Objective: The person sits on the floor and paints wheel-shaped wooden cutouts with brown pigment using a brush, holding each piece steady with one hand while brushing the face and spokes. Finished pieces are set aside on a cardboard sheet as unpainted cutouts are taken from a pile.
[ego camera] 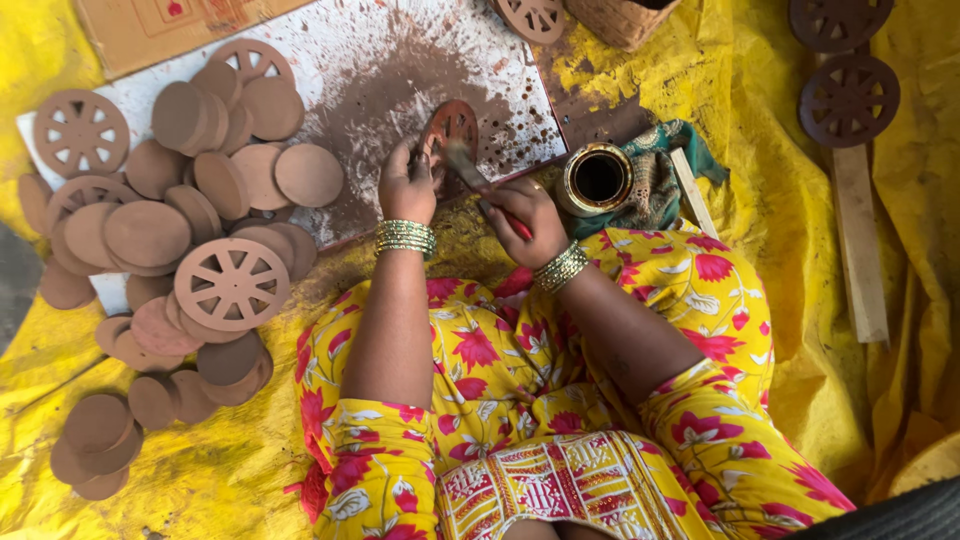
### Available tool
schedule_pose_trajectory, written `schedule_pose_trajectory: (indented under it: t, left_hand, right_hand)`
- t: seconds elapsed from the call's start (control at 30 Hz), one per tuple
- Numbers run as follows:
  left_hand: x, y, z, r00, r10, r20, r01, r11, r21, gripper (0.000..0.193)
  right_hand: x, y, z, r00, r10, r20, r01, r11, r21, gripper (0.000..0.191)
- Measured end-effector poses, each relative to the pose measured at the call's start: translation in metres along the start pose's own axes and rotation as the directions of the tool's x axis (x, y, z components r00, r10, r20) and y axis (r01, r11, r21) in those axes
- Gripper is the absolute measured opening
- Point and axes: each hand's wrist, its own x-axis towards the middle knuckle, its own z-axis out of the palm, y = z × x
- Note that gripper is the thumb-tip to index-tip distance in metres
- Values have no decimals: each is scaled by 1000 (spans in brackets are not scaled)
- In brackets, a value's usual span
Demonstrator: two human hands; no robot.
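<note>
My left hand [405,185] presses down on a round clay wheel [452,125] with cut-out spokes, which lies on a paint-stained white board [400,60]. The wheel is partly coated in dark reddish-brown paint. My right hand [525,220] grips a paintbrush [470,172] with a red handle, its bristles touching the wheel's lower edge. Both wrists wear green and gold bangles. A small round pot of dark paint [598,178] stands just right of my right hand on a green patterned cloth [655,175].
A heap of unpainted clay discs and spoked wheels [180,230] covers the left side. Two dark painted wheels [848,98] rest on a wooden plank [860,240] at right. A woven basket [622,20] sits at top. Yellow sheeting [800,330] covers the ground.
</note>
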Motion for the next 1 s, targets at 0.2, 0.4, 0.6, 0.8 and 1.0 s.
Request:
schedule_pose_trajectory:
  t: [0.2, 0.4, 0.6, 0.8, 1.0]
  left_hand:
    - [0, 3, -3, 994, 112, 15, -113, 983, 144, 29]
    - [-4, 3, 1, 999, 37, 0, -37, 990, 138, 29]
    - [-5, 10, 1, 940, 341, -1, -331, 913, 237, 26]
    - [-1, 8, 3, 998, 13, 58, -6, 992, -130, 21]
    - [-6, 10, 0, 976, 218, -11, -212, 956, 201, 20]
  right_hand:
    - [-2, -8, -4, 988, -15, -154, 22, 999, 46, 29]
    - [-5, -6, 7, 987, 158, 10, -158, 975, 159, 31]
    - [-7, -5, 3, 926, 366, -95, -339, 915, 219, 26]
    - [1, -14, 5, 962, 244, -124, -258, 959, -118, 22]
    - [-12, -38, -1, 1000, -15, -24, 16, 997, 80, 23]
